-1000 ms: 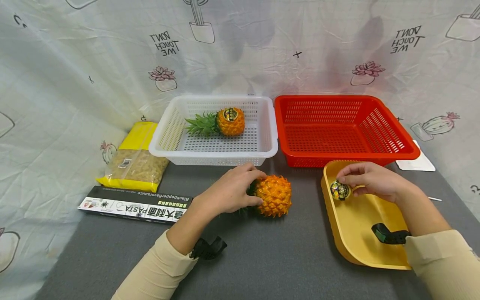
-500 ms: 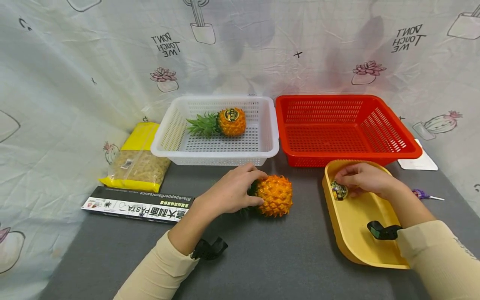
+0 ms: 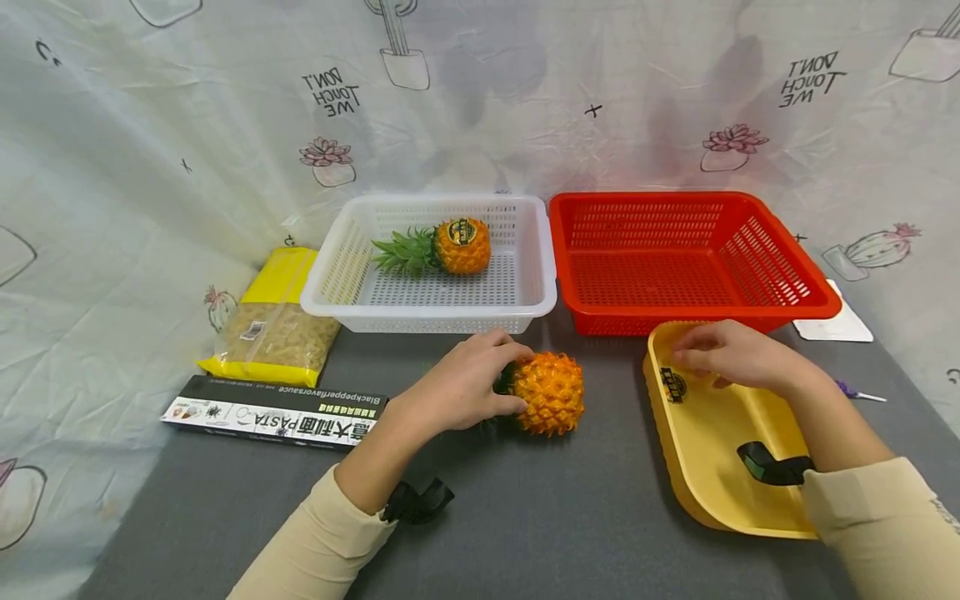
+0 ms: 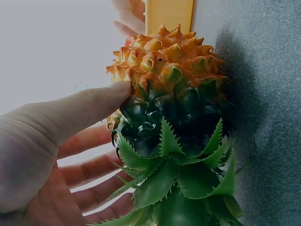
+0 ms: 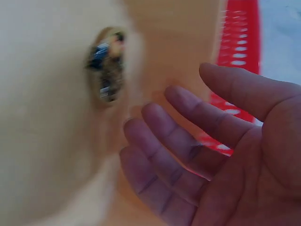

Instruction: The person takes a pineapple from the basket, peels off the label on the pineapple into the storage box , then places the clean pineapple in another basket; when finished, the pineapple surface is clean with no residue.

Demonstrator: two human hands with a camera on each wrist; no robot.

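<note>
A small orange pineapple (image 3: 553, 393) lies on its side on the grey mat, crown toward my left hand (image 3: 480, 379), which grips it around the crown end. In the left wrist view my thumb (image 4: 89, 113) presses the pineapple (image 4: 169, 84) just above the green leaves. A round black-and-gold label (image 3: 673, 384) lies in the far left corner of the yellow tray (image 3: 720, 450). My right hand (image 3: 723, 354) hovers just above it with fingers spread and holds nothing. The right wrist view shows the open palm (image 5: 221, 155) beside the blurred label (image 5: 107, 66).
A white basket (image 3: 427, 310) at the back holds a second pineapple (image 3: 461, 244) that bears a label. A red basket (image 3: 697, 313) stands to its right. A pasta bag (image 3: 273, 321) and a black pasta box (image 3: 273, 411) lie at the left. A lollipop (image 3: 851, 389) and a white card (image 3: 832, 325) lie at the right.
My right hand lowered the round label into the yellow tray, let it go and opened above it. The left hand and its pineapple stayed put.
</note>
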